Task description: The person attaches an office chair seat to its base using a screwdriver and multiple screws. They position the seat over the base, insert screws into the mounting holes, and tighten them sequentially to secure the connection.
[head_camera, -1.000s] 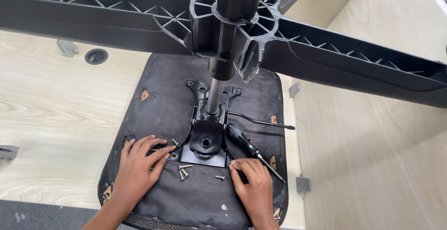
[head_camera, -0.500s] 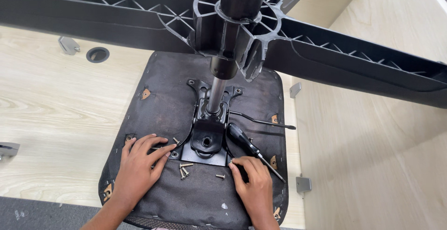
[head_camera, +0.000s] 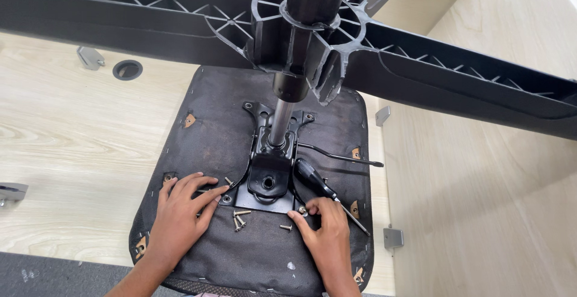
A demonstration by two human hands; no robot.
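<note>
On the underside of the upturned black fabric-covered chair seat (head_camera: 240,123), lying on the pale wooden floor (head_camera: 72,147), my left hand (head_camera: 180,213) rests flat with fingers spread, holding nothing, just left of the black metal seat plate (head_camera: 267,183). My right hand (head_camera: 324,231) sits at the plate's near right corner, fingertips pinched around a small silver screw (head_camera: 303,211). A few loose silver screws (head_camera: 239,219) lie on the fabric just in front of the plate, between my hands. A black-handled screwdriver (head_camera: 321,187) lies right of the plate, touching my right hand. A thin black lever (head_camera: 342,156) juts right from the plate. The grey metal column (head_camera: 280,123) rises from the plate to the black plastic star base (head_camera: 421,63) overhead.
</note>
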